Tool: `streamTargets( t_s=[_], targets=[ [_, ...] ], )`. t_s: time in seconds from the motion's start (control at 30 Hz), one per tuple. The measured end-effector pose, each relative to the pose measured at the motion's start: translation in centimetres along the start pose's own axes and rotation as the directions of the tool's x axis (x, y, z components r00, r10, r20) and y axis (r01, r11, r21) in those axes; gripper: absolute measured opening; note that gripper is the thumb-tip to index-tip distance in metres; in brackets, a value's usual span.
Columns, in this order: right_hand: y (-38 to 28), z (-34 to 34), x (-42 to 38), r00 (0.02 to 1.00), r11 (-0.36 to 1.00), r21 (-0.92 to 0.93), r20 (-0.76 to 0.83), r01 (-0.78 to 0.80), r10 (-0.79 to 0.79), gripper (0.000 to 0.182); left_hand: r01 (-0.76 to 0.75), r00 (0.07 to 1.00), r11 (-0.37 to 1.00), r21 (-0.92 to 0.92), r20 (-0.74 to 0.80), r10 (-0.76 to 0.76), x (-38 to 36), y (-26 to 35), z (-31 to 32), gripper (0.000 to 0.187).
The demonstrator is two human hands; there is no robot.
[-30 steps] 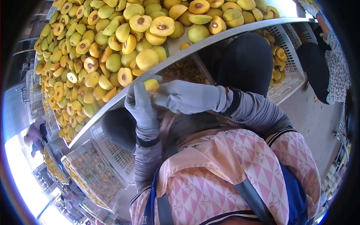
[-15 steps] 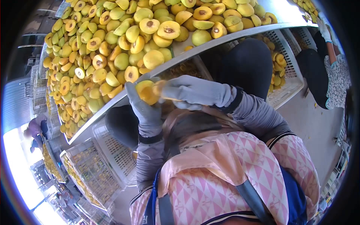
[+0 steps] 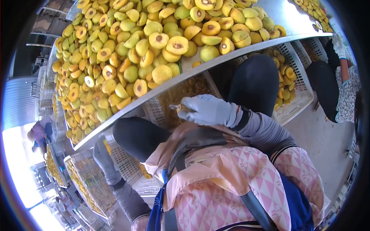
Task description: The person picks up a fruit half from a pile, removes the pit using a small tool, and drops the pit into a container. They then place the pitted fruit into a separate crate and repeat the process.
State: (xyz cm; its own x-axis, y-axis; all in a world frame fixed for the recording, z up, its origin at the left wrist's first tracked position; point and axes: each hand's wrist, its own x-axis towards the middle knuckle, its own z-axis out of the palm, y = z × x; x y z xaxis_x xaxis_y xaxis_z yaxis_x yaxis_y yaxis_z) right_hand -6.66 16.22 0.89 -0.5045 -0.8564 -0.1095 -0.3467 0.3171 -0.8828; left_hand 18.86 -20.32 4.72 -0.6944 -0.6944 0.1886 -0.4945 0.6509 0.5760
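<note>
My left hand (image 3: 103, 156), in a grey glove, is down at the left beside the table edge, above a white slotted crate (image 3: 129, 165). A yellow peach piece (image 3: 107, 146) shows at its fingers, mostly hidden by the hand. My right hand (image 3: 210, 110), also gloved, is closed in front of my lap around a small tool (image 3: 178, 107) with a metal tip; its handle is mostly covered. Just beyond the table edge lies a large heap of yellow-green peach halves (image 3: 161, 73), many cut side up with brown centres.
The metal table rim (image 3: 231, 52) curves in front of my knees. Under it stands a crate of scraps (image 3: 160, 111). A white crate of peach pieces (image 3: 298, 98) is at my right, a stacked crate (image 3: 90, 181) at my left. A co-worker's gloved hand (image 3: 339, 48) is at far right.
My left hand has moved down and left, away from my right hand, with yellow fruit at its fingers. My right hand has drawn slightly lower, and its tool tip now shows.
</note>
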Motion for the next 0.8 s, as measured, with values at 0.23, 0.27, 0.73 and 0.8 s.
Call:
streamTargets(
  t_s=[0.23,0.27,0.73,0.8],
  targets=[
    [-0.4,-0.7,0.3,0.998,0.998,0.058,-0.053,-0.016,0.019,0.036,-0.502,0.865,0.864,0.038,0.024,0.501,7.2,12.5,9.5,0.035],
    [0.3,-0.5,0.4,0.992,0.997,0.035,-0.113,0.064,-0.06,0.036,-0.505,0.862,0.861,-0.058,0.029,0.507,8.0,15.8,11.8,0.037],
    [2.5,-2.3,2.4,0.773,0.907,-0.344,-0.498,0.242,-0.394,0.033,-0.093,0.902,0.92,-0.38,0.359,0.239,11.4,26.2,20.7,0.05],
    [1.8,-3.0,3.0,0.752,0.955,-0.073,-0.6,0.287,-0.272,0.033,0.091,0.874,0.871,-0.484,0.458,0.164,8.6,26.5,18.1,0.044]
  ],
)
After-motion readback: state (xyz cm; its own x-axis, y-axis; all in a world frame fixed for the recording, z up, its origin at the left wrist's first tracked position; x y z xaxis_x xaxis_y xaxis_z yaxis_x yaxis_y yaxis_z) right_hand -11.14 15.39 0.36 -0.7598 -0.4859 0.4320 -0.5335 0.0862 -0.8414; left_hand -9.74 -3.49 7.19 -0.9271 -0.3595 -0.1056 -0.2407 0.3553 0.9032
